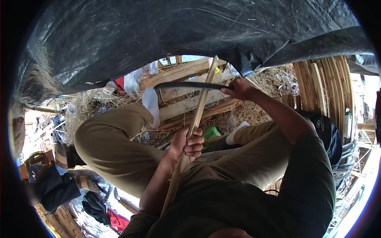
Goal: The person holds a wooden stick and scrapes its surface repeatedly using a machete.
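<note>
A long pale wooden stick point(201, 104) slants up from my lap, its top end near the dark tarp. My left hand point(189, 145) is wrapped round its lower middle, in front of my torso. My right hand point(238, 89), to the upper right, grips the end of a long dark blade point(190, 85). The blade lies across the stick's upper part and reaches left towards my white-socked foot point(151, 104). Its handle is mostly hidden by my fingers.
Black tarp point(190, 31) hangs low overhead. Straw and wooden planks point(178, 75) cover the ground ahead. Stacked boards point(327, 85) stand at the right beside a dark cap point(327, 133). Green plastic point(212, 133) lies between my legs. Another person's dark-clothed leg point(59, 190) shows at left.
</note>
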A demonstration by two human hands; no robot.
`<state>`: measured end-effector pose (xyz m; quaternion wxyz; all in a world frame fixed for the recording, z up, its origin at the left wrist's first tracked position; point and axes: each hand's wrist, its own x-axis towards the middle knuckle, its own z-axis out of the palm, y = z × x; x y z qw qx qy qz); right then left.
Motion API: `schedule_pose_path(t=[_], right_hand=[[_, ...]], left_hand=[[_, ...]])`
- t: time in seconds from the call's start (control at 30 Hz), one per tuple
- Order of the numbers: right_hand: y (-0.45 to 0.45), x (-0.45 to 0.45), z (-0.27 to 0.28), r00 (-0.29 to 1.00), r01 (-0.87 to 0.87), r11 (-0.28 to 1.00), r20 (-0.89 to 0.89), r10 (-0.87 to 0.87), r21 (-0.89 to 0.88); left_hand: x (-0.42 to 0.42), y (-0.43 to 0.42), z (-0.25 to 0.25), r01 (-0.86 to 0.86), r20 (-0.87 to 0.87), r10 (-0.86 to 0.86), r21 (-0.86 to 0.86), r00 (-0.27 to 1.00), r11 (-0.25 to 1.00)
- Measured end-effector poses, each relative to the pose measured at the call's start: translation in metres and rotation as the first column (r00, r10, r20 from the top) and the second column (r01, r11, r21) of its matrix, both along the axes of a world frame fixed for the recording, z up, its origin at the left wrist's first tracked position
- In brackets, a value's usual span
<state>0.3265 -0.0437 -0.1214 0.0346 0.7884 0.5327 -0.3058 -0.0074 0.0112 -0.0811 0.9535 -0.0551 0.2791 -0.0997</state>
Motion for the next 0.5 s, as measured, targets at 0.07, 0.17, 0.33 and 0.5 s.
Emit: schedule_pose_path(t=[0.07, 0.17, 0.33, 0.5], right_hand=[[0.003, 0.024, -0.016, 0.987, 0.133, 0.99, 0.097, -0.128, -0.045], [0.001, 0.045, -0.033, 0.958, 0.274, 0.958, 0.06, -0.279, 0.084], [0.01, -0.053, 0.019, 0.974, -0.045, 0.997, -0.225, 0.031, -0.057], [0.009, -0.065, 0.017, 0.958, -0.256, 0.951, -0.179, 0.225, -0.171]], left_hand=[[-0.005, -0.004, -0.001, 0.009, -0.008, -0.009, -0.012, 1.0, 1.0], [-0.008, -0.004, -0.002, -0.006, 0.017, 0.006, 0.02, 1.0, 1.0], [-0.009, 0.005, -0.002, 0.034, -0.084, -0.011, 0.279, 0.996, 0.96], [-0.012, -0.006, -0.008, 0.227, -0.309, -0.052, 0.562, 0.95, 0.795]])
